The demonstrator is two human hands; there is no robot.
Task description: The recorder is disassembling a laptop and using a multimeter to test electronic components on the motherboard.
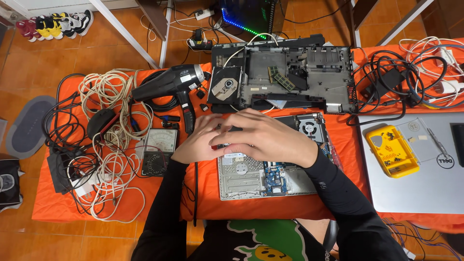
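My right hand (263, 133) overlaps my left hand (195, 140); both press closed around a small dark part (234, 129) at the upper edge of the opened laptop base (270, 166). Its board and fan lie exposed. The stripped bottom cover (295, 77) rests beyond, just above, on the orange table (58, 203). Reassembly not begun, I judge.

Two hands, left hand (195, 140) and right hand (263, 137), overlapping. Beneath them, one opened laptop base (261, 176) with one cooling fan (307, 127). Beyond the hands, one stripped laptop chassis (309, 77) and one optical drive (225, 86). Left of the left hand: one hair dryer (174, 83), one analog multimeter (158, 151). Right of the right hand: one yellow parts tray (390, 151), one closed silver laptop (425, 183).
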